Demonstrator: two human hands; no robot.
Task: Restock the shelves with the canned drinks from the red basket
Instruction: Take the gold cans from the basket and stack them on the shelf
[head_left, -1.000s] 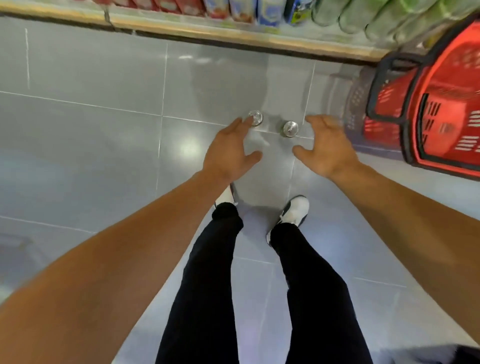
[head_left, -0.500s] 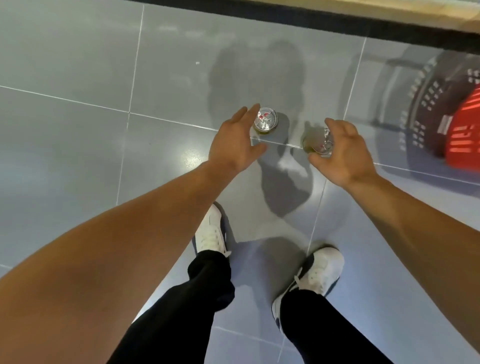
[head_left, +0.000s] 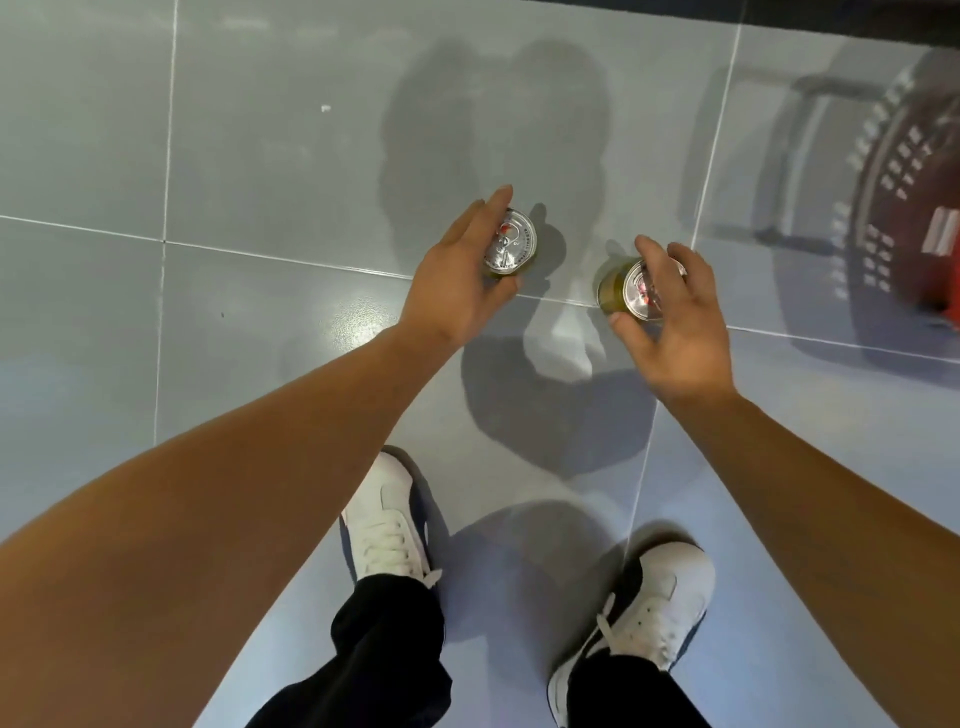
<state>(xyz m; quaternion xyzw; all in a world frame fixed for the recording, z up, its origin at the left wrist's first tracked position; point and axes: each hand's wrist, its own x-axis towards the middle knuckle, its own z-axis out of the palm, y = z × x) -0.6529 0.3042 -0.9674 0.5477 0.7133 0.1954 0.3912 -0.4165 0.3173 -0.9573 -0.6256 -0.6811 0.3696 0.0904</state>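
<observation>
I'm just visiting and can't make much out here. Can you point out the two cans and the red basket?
Left can (head_left: 511, 244): head view, on its silver top.
Right can (head_left: 641, 291): head view, on its silver top, between the fingers.
Red basket (head_left: 943, 249): head view, on its red wall at the right edge.

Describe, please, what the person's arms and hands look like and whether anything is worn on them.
Both forearms are bare to the frame's edge: no sleeves in view. The left hand and right hand show no gloves, and no watch, bracelet or ring is visible on their backs.
</observation>
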